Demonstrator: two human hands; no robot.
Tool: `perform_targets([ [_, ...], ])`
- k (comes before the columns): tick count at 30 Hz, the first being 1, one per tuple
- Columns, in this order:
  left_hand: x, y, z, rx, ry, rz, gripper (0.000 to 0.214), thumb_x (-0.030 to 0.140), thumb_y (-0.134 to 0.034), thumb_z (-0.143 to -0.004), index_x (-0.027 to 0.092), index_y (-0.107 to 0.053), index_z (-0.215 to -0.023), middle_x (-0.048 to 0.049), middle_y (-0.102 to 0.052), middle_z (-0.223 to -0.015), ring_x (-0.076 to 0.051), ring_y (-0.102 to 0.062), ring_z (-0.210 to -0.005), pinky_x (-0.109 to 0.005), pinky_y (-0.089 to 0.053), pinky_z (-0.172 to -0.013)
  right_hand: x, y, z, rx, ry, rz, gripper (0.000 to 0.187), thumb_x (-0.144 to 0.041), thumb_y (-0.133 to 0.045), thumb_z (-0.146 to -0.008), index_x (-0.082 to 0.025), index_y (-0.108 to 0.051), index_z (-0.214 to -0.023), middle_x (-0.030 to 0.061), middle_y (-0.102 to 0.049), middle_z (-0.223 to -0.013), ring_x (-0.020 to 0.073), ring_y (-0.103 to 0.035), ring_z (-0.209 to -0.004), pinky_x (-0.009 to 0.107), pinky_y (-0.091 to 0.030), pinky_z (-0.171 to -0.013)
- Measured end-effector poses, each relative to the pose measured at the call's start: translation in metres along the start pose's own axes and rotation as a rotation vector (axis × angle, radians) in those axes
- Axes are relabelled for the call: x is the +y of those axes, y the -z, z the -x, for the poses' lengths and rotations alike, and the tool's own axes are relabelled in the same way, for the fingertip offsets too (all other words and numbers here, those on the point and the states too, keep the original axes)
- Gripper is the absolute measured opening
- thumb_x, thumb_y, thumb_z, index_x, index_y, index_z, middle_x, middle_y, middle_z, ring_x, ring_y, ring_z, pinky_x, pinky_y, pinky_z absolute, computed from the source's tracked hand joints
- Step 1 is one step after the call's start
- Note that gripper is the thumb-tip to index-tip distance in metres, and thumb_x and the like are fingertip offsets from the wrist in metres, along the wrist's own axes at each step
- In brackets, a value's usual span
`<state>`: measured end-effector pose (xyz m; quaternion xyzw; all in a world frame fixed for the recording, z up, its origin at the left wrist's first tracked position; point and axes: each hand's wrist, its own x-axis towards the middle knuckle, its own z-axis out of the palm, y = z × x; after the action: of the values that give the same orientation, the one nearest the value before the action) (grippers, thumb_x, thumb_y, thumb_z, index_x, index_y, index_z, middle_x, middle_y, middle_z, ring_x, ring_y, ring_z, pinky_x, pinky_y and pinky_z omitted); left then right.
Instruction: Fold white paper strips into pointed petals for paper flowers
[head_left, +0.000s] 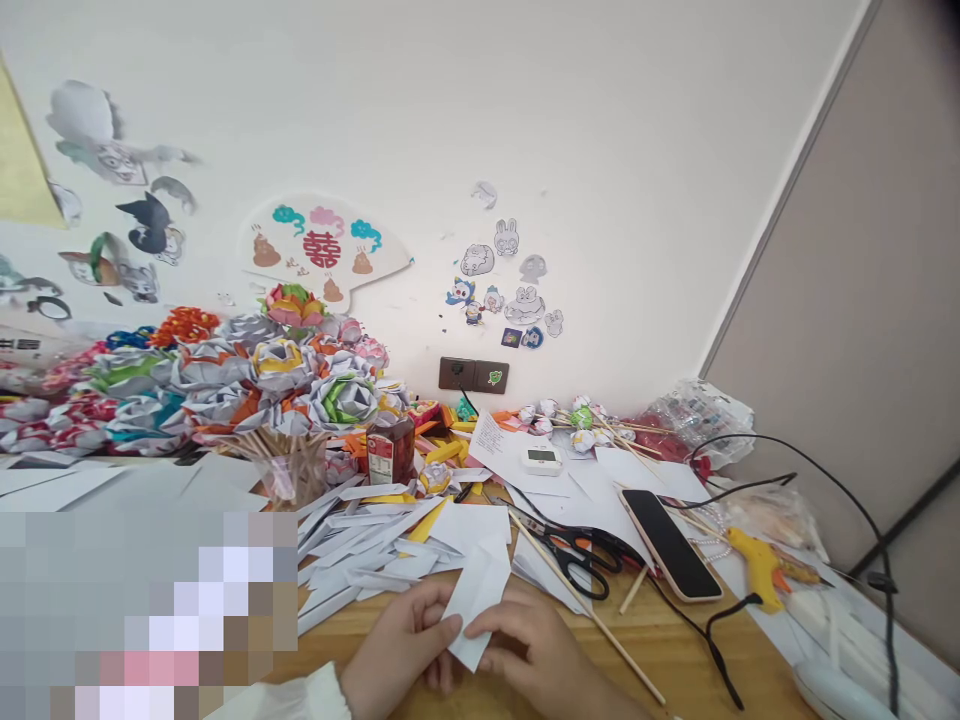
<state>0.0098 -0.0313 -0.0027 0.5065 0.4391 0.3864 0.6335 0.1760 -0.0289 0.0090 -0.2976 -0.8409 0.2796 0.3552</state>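
A folded strip of white paper (478,590) is held up between both hands just above the wooden table. My left hand (401,640) pinches its left edge, thumb on the front face. From the other side my right hand (536,640) grips the lower right part, fingers curled round it. Right behind the paper lies a loose heap of folded white paper strips (360,550), with a few yellow ones among them. Black-handled scissors (577,560) and a thin wooden stick (585,610) lie close to my right hand.
Many folded paper flowers (277,370) are piled at the back left. A bottle (391,450) and a cup of sticks (289,470) stand before them. Rightward lie a small white timer (541,459), a phone (673,545), a yellow glue gun (757,568) and black cables. A blurred patch hides the lower left.
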Motion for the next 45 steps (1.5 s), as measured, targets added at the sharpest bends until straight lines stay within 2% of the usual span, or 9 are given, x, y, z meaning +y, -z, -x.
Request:
perform_targets([
  [4, -0.002, 0.000, 0.000, 0.016, -0.030, 0.000, 0.044, 0.051, -0.063, -0.054, 0.014, -0.050, -0.073, 0.0051, -0.058, -0.042, -0.007, -0.049, -0.030, -0.016, -0.030, -0.033, -0.001, -0.002, -0.002, 0.055, -0.002, -0.068, 0.018, -0.040, -0.053, -0.076, -0.026, -0.064, -0.079, 0.0007, -0.064, -0.083, 0.0160, -0.055, -0.080, 0.027, -0.041, -0.073],
  [10, -0.002, 0.000, 0.000, 0.005, -0.013, 0.000, 0.042, 0.051, -0.062, -0.055, 0.015, -0.048, -0.071, 0.0035, -0.059, -0.043, -0.007, -0.050, -0.031, -0.017, -0.030, -0.034, -0.001, -0.002, -0.001, 0.022, 0.066, -0.116, 0.025, -0.044, -0.050, -0.077, -0.023, -0.064, -0.074, 0.0023, -0.060, -0.088, 0.0164, -0.054, -0.083, 0.028, -0.040, -0.073],
  [18, -0.004, -0.001, -0.001, -0.020, -0.076, -0.008, 0.042, 0.046, -0.064, -0.057, 0.014, -0.050, -0.080, 0.0052, -0.056, -0.052, -0.006, -0.048, -0.033, -0.017, -0.028, -0.034, 0.016, -0.016, 0.001, 0.218, -0.188, -0.204, 0.009, -0.024, -0.057, -0.070, -0.017, -0.057, -0.066, 0.0009, -0.057, -0.067, 0.0142, -0.053, -0.063, 0.023, -0.041, -0.058],
  [21, -0.006, -0.001, -0.002, -0.038, -0.098, -0.012, 0.042, 0.045, -0.064, -0.059, 0.014, -0.050, -0.083, 0.0035, -0.058, -0.058, -0.006, -0.049, -0.035, -0.017, -0.029, -0.035, 0.020, -0.022, 0.001, 0.238, -0.296, -0.269, 0.004, -0.018, -0.055, -0.067, -0.015, -0.055, -0.065, 0.0004, -0.056, -0.063, 0.0132, -0.052, -0.057, 0.022, -0.040, -0.053],
  [25, -0.007, -0.002, -0.002, -0.051, -0.106, -0.043, 0.039, 0.046, -0.060, -0.063, 0.013, -0.050, -0.081, 0.0038, -0.056, -0.055, -0.006, -0.050, -0.036, -0.016, -0.029, -0.036, 0.019, -0.027, 0.001, 0.235, -0.401, -0.276, 0.003, -0.014, -0.055, -0.064, -0.015, -0.056, -0.066, -0.0013, -0.054, -0.056, 0.0123, -0.049, -0.052, 0.020, -0.037, -0.049],
  [30, -0.010, -0.003, -0.002, -0.080, -0.119, -0.038, 0.034, 0.040, -0.063, -0.063, 0.014, -0.050, -0.080, 0.0026, -0.057, -0.060, -0.005, -0.048, -0.038, -0.017, -0.033, -0.037, 0.016, -0.025, -0.001, 0.245, -0.433, -0.218, 0.008, -0.010, -0.054, -0.061, -0.015, -0.057, -0.065, -0.0034, -0.048, -0.053, 0.0107, -0.043, -0.049, 0.020, -0.033, -0.047],
  [33, -0.010, -0.005, -0.002, -0.087, -0.122, 0.005, 0.033, 0.035, -0.067, -0.059, 0.015, -0.049, -0.078, 0.0012, -0.058, -0.065, -0.008, -0.049, -0.046, -0.019, -0.039, -0.040, 0.014, -0.024, -0.003, 0.244, -0.418, -0.183, 0.010, -0.007, -0.054, -0.059, -0.015, -0.058, -0.064, -0.0035, -0.047, -0.055, 0.0104, -0.042, -0.050, 0.020, -0.032, -0.047],
  [37, -0.005, -0.007, 0.000, -0.075, -0.116, 0.001, 0.031, 0.030, -0.068, -0.058, 0.015, -0.048, -0.076, 0.0009, -0.056, -0.065, -0.011, -0.050, -0.053, -0.020, -0.040, -0.041, 0.013, -0.023, -0.003, 0.244, -0.411, -0.147, 0.010, -0.007, -0.055, -0.057, -0.015, -0.059, -0.062, -0.0038, -0.046, -0.054, 0.0103, -0.041, -0.050, 0.020, -0.031, -0.048],
  [45, 0.000, -0.009, 0.002, -0.036, -0.105, -0.047, 0.032, 0.027, -0.067, -0.057, 0.013, -0.048, -0.079, 0.0009, -0.055, -0.065, -0.008, -0.045, -0.048, -0.020, -0.038, -0.038, 0.009, -0.027, -0.002, 0.255, -0.482, -0.215, 0.015, -0.005, -0.053, -0.056, -0.016, -0.057, -0.066, -0.0053, -0.041, -0.053, 0.0109, -0.040, -0.051, 0.020, -0.031, -0.050],
])
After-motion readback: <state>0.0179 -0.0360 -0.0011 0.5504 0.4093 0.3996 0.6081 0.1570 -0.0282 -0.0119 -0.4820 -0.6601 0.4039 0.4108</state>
